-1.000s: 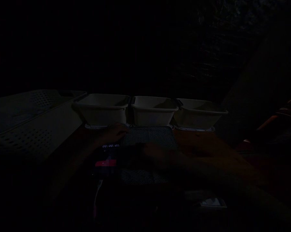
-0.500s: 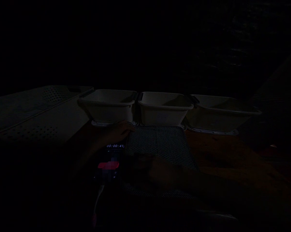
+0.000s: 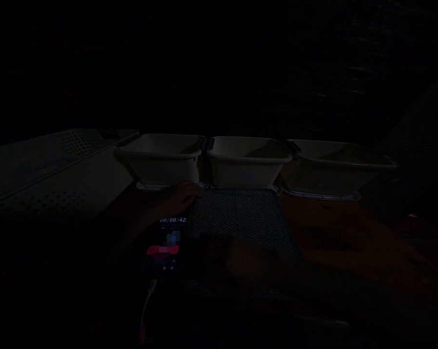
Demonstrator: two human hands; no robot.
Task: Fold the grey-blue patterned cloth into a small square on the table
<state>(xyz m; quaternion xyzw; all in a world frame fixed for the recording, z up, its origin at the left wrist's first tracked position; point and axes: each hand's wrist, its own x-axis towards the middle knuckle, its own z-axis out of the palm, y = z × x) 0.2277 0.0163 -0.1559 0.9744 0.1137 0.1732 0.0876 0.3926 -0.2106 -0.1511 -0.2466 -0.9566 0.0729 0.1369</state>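
The scene is very dark. A grey woven cloth or mat (image 3: 255,213) lies flat in the middle of the table. My left hand (image 3: 182,195) rests at its far left corner, fingers stretched out and touching the edge. Over the near half of the cloth is my right hand (image 3: 240,257); its fingers are lost in shadow, and whether it holds anything is hidden. Left of the cloth, below my left hand, a lit phone (image 3: 164,249) displays a running timer and a red bar.
Three pale tubs, a left one (image 3: 164,167), a middle one (image 3: 242,169) and a right one (image 3: 331,177), stand in a row behind the cloth. A perforated basket (image 3: 105,179) is at the left. A cable (image 3: 148,293) runs from the phone across the brown wooden table (image 3: 324,223).
The phone's timer has gone from 41 to 42 seconds. My right hand has shifted very slightly over the cloth; my left hand stays at the corner.
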